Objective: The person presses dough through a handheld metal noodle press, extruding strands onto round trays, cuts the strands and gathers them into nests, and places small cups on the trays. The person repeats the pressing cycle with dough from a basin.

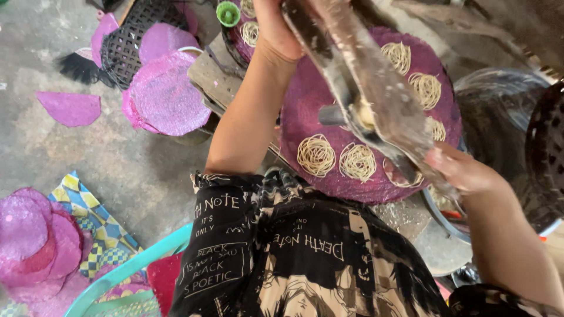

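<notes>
Head view: bare grey concrete floor (88,158), cluttered low work area, no proper worktop visible. Centre-right, a round purple woven tray (305,111) carries small coiled noodle nests (316,155) around its rim from about 12 to 7 o'clock. Above the tray runs a long two-handled wooden noodle press (376,100), lying diagonally from 11 to 5 o'clock, its metal cylinder over the tray middle with pale dough at the nozzle. Left hand (276,29) at 12 o'clock of the frame, clenched around the press's upper handle; fingers partly cut off by the frame edge. Right hand (458,170) at 4 o'clock, wrapped on the lower handle end, just past the tray's rim. Large dark metal pot (499,117) at 3 o'clock, touching or just beside the tray; cannot tell which. At 10 o'clock a stack of spare purple trays (164,97) beside a black lattice basket (126,44). More pink trays (29,240) at 8 o'clock on a checked cloth (94,217). Teal plastic chair rim (135,264) at 7 o'clock. Green cup (228,13) at 12 o'clock.
</notes>
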